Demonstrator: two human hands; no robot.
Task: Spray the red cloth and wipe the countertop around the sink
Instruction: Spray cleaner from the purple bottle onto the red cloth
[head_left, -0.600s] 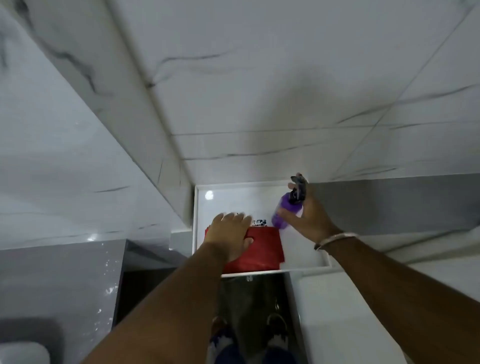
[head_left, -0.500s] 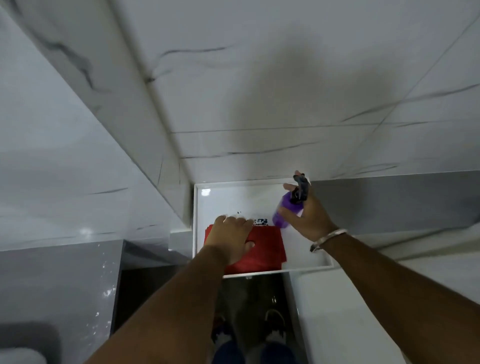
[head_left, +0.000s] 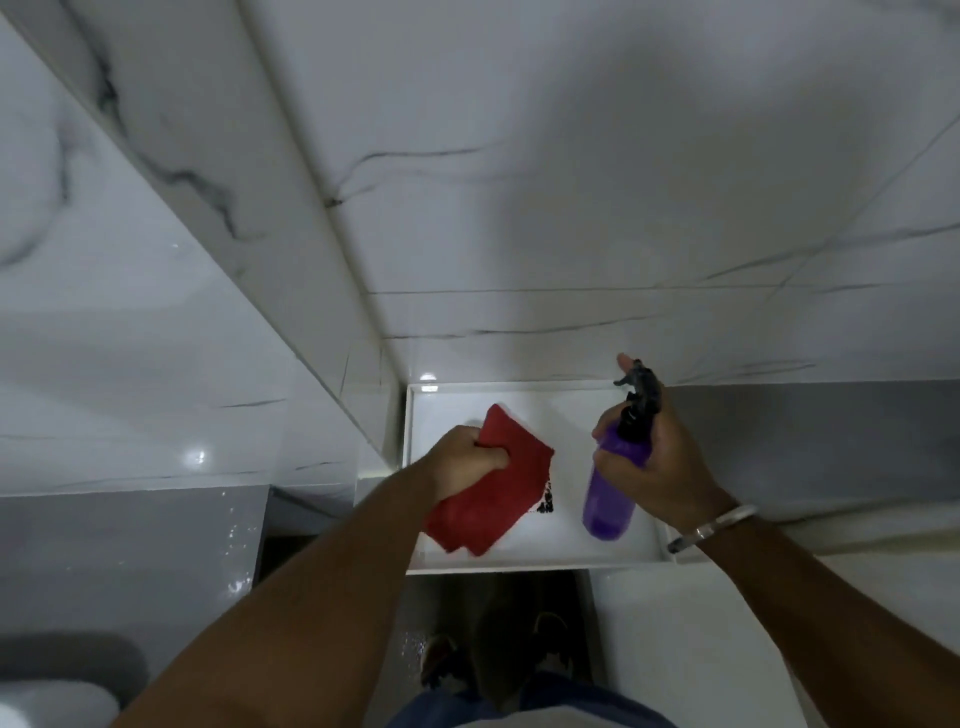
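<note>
My left hand (head_left: 465, 460) grips a folded red cloth (head_left: 498, 493) and holds it lifted and tilted over the white countertop (head_left: 530, 410). My right hand (head_left: 660, 462) holds a purple spray bottle (head_left: 613, 493) with a black trigger head (head_left: 641, 402), lifted off the counter just right of the cloth. The nozzle points up and left. A small black patterned mark or object (head_left: 545, 501) shows on the counter beside the cloth's right edge.
Marble-look wall tiles (head_left: 519, 208) rise behind and left of the counter. A grey ledge (head_left: 805, 436) runs to the right. Below the counter edge are the dark floor and my shoes (head_left: 441, 660). A white rounded fixture (head_left: 47, 701) sits at bottom left.
My left hand went from pressing flat on the cloth to gripping and lifting it. My right hand raised the bottle off the counter and shifted right.
</note>
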